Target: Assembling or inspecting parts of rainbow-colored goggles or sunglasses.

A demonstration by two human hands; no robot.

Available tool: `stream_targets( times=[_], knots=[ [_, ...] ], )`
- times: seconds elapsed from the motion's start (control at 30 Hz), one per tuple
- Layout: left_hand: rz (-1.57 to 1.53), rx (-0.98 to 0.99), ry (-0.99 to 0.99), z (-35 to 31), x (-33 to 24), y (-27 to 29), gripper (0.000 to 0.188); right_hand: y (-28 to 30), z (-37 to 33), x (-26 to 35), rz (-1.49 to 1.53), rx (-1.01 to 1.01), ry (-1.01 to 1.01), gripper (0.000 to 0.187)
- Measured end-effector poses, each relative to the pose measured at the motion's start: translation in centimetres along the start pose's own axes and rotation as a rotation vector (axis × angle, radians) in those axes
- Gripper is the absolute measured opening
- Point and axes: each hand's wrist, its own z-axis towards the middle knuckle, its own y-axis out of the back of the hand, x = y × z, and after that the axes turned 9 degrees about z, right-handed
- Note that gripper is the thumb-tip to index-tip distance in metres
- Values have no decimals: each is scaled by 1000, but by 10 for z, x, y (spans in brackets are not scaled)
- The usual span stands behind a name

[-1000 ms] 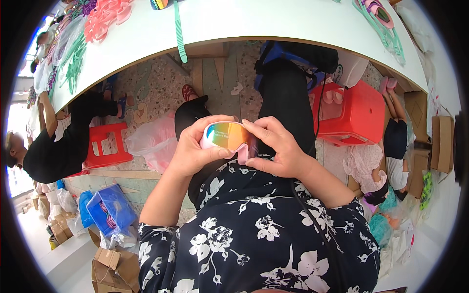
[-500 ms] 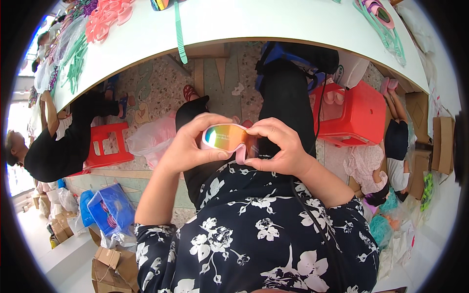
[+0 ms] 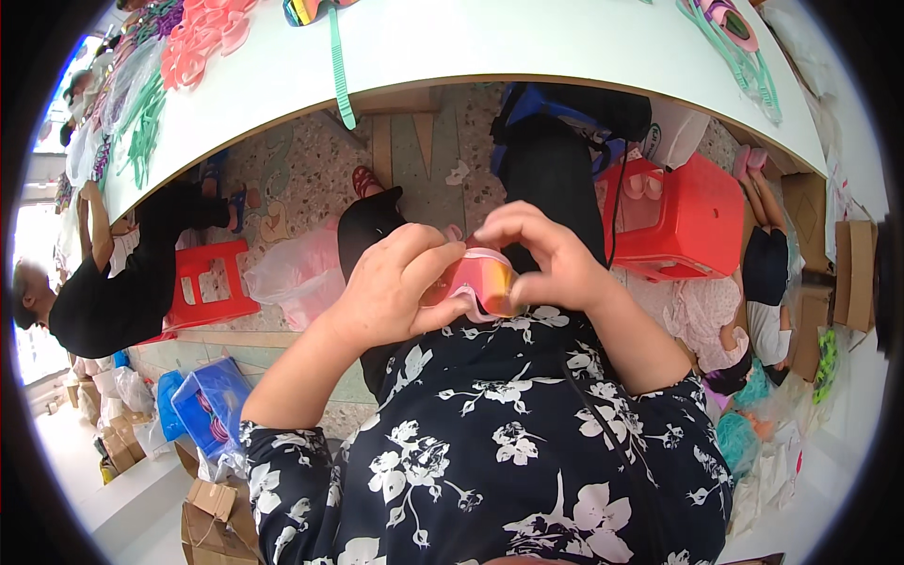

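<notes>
A pair of pink-framed goggles (image 3: 482, 282) with a mirrored pink-orange lens is in front of my lap. My left hand (image 3: 400, 287) is closed on their left end, thumb below and fingers over the top. My right hand (image 3: 551, 259) is at the other end with fingers curved and spread apart. Its thumb is close to the lens edge, and whether it touches is hard to tell. The fingertips are above the frame. Part of the frame's left side is hidden behind my left hand.
Ahead is a white table (image 3: 565, 42) with coral straps (image 3: 202, 42), green straps (image 3: 143, 127), multicoloured goggles (image 3: 306, 9) and more goggles (image 3: 730, 24). A red stool (image 3: 692, 221) stands right. A person in black (image 3: 113, 297) sits left. A blue crate (image 3: 212, 400) is behind left.
The goggles have tilted and moved slightly right and down, their lens now pink-orange. My left hand has shifted right over them. My right hand's fingers have lifted and spread from its end.
</notes>
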Motion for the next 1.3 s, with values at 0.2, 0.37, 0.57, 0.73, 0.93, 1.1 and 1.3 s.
stream_targets(
  times=[0.2, 0.37, 0.57, 0.73, 0.93, 1.1, 1.3],
  knots=[
    [-23, -18, 64, -6, 1, -6, 51, -4, 9, -16, 694, 82, -314, 41],
    [-21, -7, 110, -13, 4, -3, 49, -5, 7, -22, 917, 71, -342, 39],
    [-68, -35, 107, -18, 8, -11, 47, -8, -14, -20, 1044, -44, -365, 36],
    [-68, -48, 180, -16, 4, -8, 46, -11, -10, -18, 971, -76, -336, 33],
    [-62, -142, 224, -27, 13, -10, 42, -15, -27, -22, 963, -89, -288, 28],
    [-112, -170, 282, -29, 9, -15, 39, -28, -23, -11, 1015, -200, -262, 25],
    [-87, -199, 348, -31, 6, -17, 36, -33, -24, -6, 1045, -238, -310, 26]
  ],
)
